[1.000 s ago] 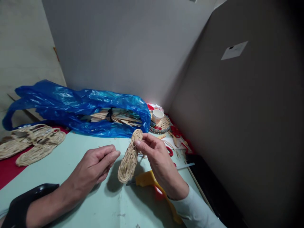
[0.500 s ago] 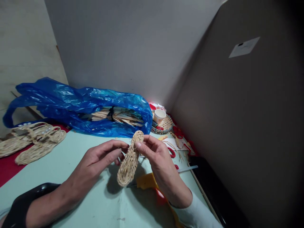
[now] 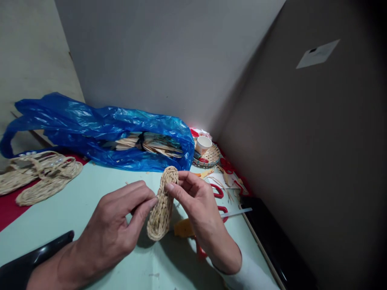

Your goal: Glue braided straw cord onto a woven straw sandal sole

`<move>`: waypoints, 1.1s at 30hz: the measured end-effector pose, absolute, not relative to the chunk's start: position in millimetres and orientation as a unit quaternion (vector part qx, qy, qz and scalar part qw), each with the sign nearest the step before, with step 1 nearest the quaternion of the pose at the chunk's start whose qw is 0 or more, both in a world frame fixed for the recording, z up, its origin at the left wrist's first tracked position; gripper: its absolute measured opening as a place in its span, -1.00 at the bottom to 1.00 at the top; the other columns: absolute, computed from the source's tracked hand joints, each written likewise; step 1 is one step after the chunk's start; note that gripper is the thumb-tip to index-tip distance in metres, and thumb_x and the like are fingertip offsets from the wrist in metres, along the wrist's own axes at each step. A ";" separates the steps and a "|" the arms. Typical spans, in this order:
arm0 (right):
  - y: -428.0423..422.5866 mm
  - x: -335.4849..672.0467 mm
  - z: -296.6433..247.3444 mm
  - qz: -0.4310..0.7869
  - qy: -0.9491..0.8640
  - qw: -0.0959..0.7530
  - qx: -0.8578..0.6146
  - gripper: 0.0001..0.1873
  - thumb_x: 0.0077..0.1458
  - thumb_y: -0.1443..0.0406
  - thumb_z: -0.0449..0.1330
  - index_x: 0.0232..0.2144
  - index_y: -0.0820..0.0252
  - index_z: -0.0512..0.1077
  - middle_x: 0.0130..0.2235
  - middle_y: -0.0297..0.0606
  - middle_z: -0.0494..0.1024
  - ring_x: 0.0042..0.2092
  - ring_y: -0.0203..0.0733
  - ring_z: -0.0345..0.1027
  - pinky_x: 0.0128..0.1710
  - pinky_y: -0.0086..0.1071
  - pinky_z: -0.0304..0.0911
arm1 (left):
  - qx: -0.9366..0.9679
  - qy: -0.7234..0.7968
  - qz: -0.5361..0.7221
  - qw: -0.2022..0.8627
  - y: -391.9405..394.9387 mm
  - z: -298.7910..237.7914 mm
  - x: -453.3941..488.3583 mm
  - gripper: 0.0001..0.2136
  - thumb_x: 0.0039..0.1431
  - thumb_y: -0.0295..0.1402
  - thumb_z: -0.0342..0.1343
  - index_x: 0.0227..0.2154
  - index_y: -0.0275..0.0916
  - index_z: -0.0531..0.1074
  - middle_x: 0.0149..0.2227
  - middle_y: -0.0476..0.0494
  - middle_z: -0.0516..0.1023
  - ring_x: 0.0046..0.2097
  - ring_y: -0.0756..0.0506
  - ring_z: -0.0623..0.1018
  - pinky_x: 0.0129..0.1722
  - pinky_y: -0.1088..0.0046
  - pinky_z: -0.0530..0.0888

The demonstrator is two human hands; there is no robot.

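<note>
A small woven straw shoe sole (image 3: 162, 213) is held up over the table, tilted, its flat braided face toward me. My right hand (image 3: 202, 209) grips its upper right edge, thumb on the front face and fingers behind. At the left edge, my left hand (image 3: 121, 219) is closed in a pinch, its thumb and forefinger tips touching the sole. Whether a loose strand is between those tips I cannot see. Below the right hand lies a yellow glue gun (image 3: 184, 228) with a red trigger, partly hidden by that hand. A pale glue stick (image 3: 237, 212) shows to the right.
A blue plastic bag (image 3: 99, 129) holding bundled straw (image 3: 157, 145) lies behind. Woven sandals (image 3: 50, 181) are at left. A paper cup (image 3: 203, 144) stands in a round basket (image 3: 213, 156). Red-handled scissors (image 3: 218, 191) and a black tray-like object (image 3: 272, 241) are at right.
My left hand has come in from an open pose beside the sole to a pinch at its left edge. The sole has turned more upright, its face more toward me.
</note>
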State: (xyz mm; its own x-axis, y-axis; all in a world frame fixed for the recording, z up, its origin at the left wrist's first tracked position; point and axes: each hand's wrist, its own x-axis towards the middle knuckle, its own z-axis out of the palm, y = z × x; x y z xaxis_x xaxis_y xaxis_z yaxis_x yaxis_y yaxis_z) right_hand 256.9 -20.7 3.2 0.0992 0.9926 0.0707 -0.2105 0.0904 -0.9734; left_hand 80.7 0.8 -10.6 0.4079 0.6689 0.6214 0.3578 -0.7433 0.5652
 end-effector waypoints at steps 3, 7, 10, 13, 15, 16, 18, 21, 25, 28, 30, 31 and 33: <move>-22.1 255.4 3.1 0.502 -0.437 0.598 -0.446 -0.66 -0.14 0.21 0.57 -0.31 0.15 0.59 -0.31 -0.30 0.68 -0.23 -0.15 0.50 -0.17 -0.32 0.34 | 0.824 0.308 0.451 0.149 -1.2 -16.1 80.6 -0.77 0.36 -0.40 0.09 -0.47 -0.11 0.40 -0.51 0.03 0.45 -0.48 -0.05 0.43 -0.41 0.38 0.36; -20.7 261.3 2.0 0.492 -0.440 0.616 -0.430 -0.74 -0.02 0.20 0.50 -0.30 0.14 0.57 -0.32 -0.32 0.65 -0.26 -0.17 0.48 -0.21 -0.33 0.35 | 0.788 0.334 0.479 0.198 -0.2 -18.1 78.7 -0.81 0.38 -0.35 0.11 -0.41 -0.07 0.48 -0.45 0.02 0.53 -0.42 -0.07 0.49 -0.36 0.39 0.39; -17.0 269.5 0.6 0.472 -0.436 0.644 -0.415 -0.78 0.12 0.15 0.43 -0.27 0.12 0.54 -0.33 -0.37 0.59 -0.28 -0.22 0.42 -0.20 -0.35 0.33 | 0.714 0.396 0.487 0.309 -0.5 -16.6 78.2 -0.86 0.40 -0.20 0.10 -0.21 0.02 0.56 -0.37 0.05 0.61 -0.38 -0.09 0.53 -0.34 0.41 0.43; -15.0 272.5 -0.8 0.470 -0.439 0.654 -0.399 -0.79 0.16 0.15 0.40 -0.25 0.11 0.52 -0.30 -0.37 0.56 -0.24 -0.23 0.41 -0.14 -0.37 0.33 | 0.682 0.397 0.469 0.397 -3.6 -16.7 83.7 -0.79 0.34 -0.05 0.14 -0.10 0.04 0.56 -0.26 0.04 0.65 -0.24 -0.14 0.58 -0.24 0.40 0.46; -15.2 270.9 -1.5 0.470 -0.445 0.654 -0.391 -0.80 0.18 0.15 0.39 -0.26 0.09 0.50 -0.28 -0.37 0.55 -0.21 -0.22 0.42 -0.11 -0.37 0.34 | 0.708 0.384 0.440 0.397 -5.1 -19.1 89.0 -0.78 0.26 -0.02 0.22 -0.22 -0.02 0.58 -0.28 0.01 0.65 -0.23 -0.16 0.57 -0.22 0.39 0.44; -15.6 269.7 -1.5 0.468 -0.449 0.653 -0.390 -0.81 0.18 0.15 0.38 -0.25 0.08 0.50 -0.27 -0.37 0.56 -0.19 -0.22 0.42 -0.10 -0.37 0.35 | 0.724 0.382 0.425 0.386 -5.1 -20.8 91.1 -0.78 0.24 -0.04 0.24 -0.30 -0.05 0.58 -0.33 0.00 0.64 -0.27 -0.15 0.56 -0.25 0.38 0.43; -16.5 268.3 -0.6 0.462 -0.461 0.647 -0.394 -0.80 0.19 0.13 0.36 -0.22 0.07 0.50 -0.23 -0.35 0.58 -0.15 -0.19 0.44 -0.06 -0.34 0.35 | 0.740 0.387 0.416 0.360 -3.3 -23.9 92.6 -0.78 0.26 -0.07 0.23 -0.38 -0.07 0.58 -0.41 0.00 0.62 -0.34 -0.14 0.54 -0.31 0.39 0.41; -19.0 272.6 4.8 0.442 -0.491 0.623 -0.419 -0.77 0.21 0.12 0.34 -0.15 0.08 0.54 -0.11 -0.28 0.63 -0.06 -0.12 0.47 0.04 -0.27 0.34 | 0.743 0.389 0.412 0.357 1.6 -25.3 88.4 -0.77 0.28 -0.07 0.21 -0.36 -0.08 0.61 -0.40 0.00 0.64 -0.36 -0.13 0.55 -0.34 0.41 0.41; -23.4 289.5 15.3 0.379 -0.527 0.585 -0.486 -0.78 0.28 0.13 0.31 -0.13 0.11 0.62 -0.02 -0.22 0.66 0.05 -0.06 0.45 0.14 -0.25 0.24 | 0.734 0.397 0.413 0.365 6.5 -24.3 81.9 -0.75 0.27 -0.06 0.21 -0.35 -0.09 0.63 -0.39 0.01 0.66 -0.37 -0.12 0.55 -0.37 0.46 0.41; -25.0 301.7 17.7 0.366 -0.563 0.552 -0.494 -0.80 0.30 0.17 0.28 -0.17 0.10 0.67 -0.09 -0.26 0.70 0.04 -0.05 0.48 0.13 -0.26 0.24 | 0.727 0.399 0.413 0.375 7.4 -27.0 82.3 -0.77 0.25 -0.07 0.22 -0.32 -0.08 0.65 -0.35 0.02 0.68 -0.31 -0.12 0.59 -0.33 0.52 0.44; -24.9 305.6 15.1 0.379 -0.582 0.530 -0.486 -0.78 0.32 0.20 0.24 -0.17 0.08 0.69 -0.13 -0.28 0.71 -0.02 -0.05 0.52 0.07 -0.25 0.28 | 0.719 0.402 0.410 0.392 7.0 -30.1 84.1 -0.78 0.22 -0.07 0.24 -0.30 -0.07 0.67 -0.34 0.02 0.69 -0.32 -0.11 0.58 -0.34 0.55 0.45; -24.6 305.9 13.0 0.390 -0.589 0.521 -0.480 -0.77 0.31 0.21 0.22 -0.17 0.07 0.70 -0.14 -0.29 0.72 -0.05 -0.05 0.53 0.04 -0.24 0.30 | 0.712 0.403 0.410 0.402 6.7 -31.8 84.9 -0.77 0.22 -0.06 0.25 -0.30 -0.06 0.68 -0.35 0.02 0.68 -0.34 -0.10 0.57 -0.36 0.55 0.45; -23.9 303.7 8.0 0.411 -0.601 0.505 -0.463 -0.76 0.28 0.24 0.21 -0.17 0.06 0.71 -0.15 -0.28 0.72 -0.09 -0.04 0.54 0.01 -0.22 0.34 | 0.695 0.404 0.411 0.430 6.8 -35.0 85.4 -0.75 0.21 -0.03 0.26 -0.30 -0.06 0.68 -0.39 0.01 0.65 -0.38 -0.09 0.54 -0.40 0.55 0.44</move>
